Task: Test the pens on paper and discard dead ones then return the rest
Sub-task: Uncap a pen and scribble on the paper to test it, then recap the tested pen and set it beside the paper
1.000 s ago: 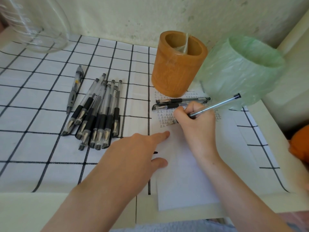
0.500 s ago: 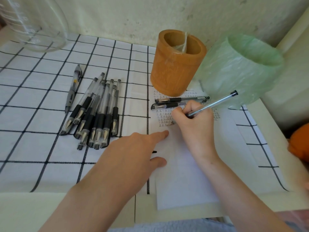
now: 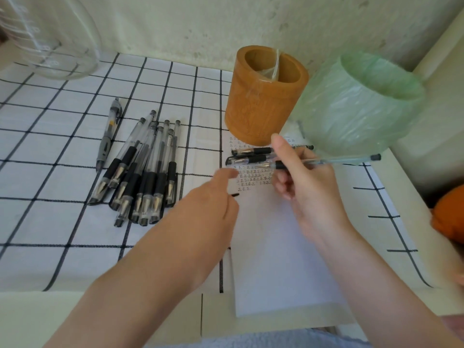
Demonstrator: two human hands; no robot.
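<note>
My right hand [image 3: 311,192] grips a clear pen with a black grip [image 3: 334,161] and holds it level just above the white paper [image 3: 276,247], tip pointing left. Rows of small written marks [image 3: 251,178] fill the paper's top. My left hand [image 3: 208,214] hovers at the paper's left edge, fingers relaxed, index finger stretched toward the marks. Two more pens [image 3: 251,155] lie across the top of the paper. Several pens in a pile [image 3: 145,172] lie on the checked cloth to the left. The wooden pen holder [image 3: 266,96] stands behind the paper.
A bin lined with a green bag [image 3: 359,104] stands right of the holder. A grey pen [image 3: 110,134] lies apart, left of the pile. A small black piece [image 3: 234,195] lies by the paper's edge. A glass jar [image 3: 50,38] sits far left, an orange object [image 3: 449,214] at the right edge.
My right hand has lifted the pen off the paper and turned it level. My left hand has risen off the paper's edge, its index finger moving up toward the marks.
</note>
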